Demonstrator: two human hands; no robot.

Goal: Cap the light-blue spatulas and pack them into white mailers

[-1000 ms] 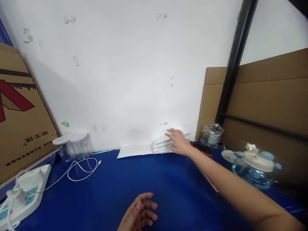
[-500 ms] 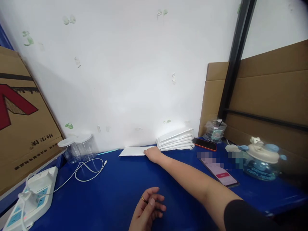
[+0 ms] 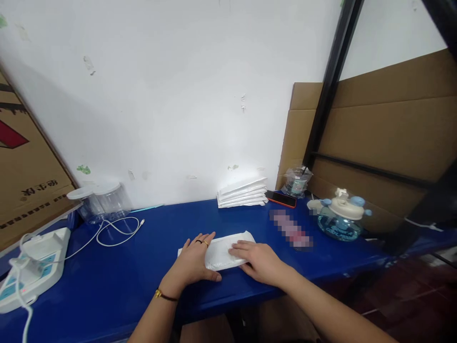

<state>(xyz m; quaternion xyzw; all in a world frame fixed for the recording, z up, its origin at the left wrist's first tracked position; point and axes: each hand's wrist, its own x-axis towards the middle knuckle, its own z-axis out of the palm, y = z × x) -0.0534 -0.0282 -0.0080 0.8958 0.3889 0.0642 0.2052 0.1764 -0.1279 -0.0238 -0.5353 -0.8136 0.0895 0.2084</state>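
A flat white padded packet lies near the front edge of the blue table, between my two hands. My left hand spans its left end, fingers over the top toward the back and thumb at the front edge. Rings and a bracelet are on this hand. My right hand grips the right part, with fingers laid on the upper face and the thumb low by the front edge. Behind them, against the wall, stands a stack of similar white packets. What the packet contains cannot be seen.
On the right are a dark phone with a red edge, a blurred-out phone, a wrapped plastic cup and a blue bottle. Clear jars, a white cable and a power strip occupy the left side.
The white packet has come from beside the stack at the wall to the table's front. My right hand drew back with it, and my left hand moved onto its left end.
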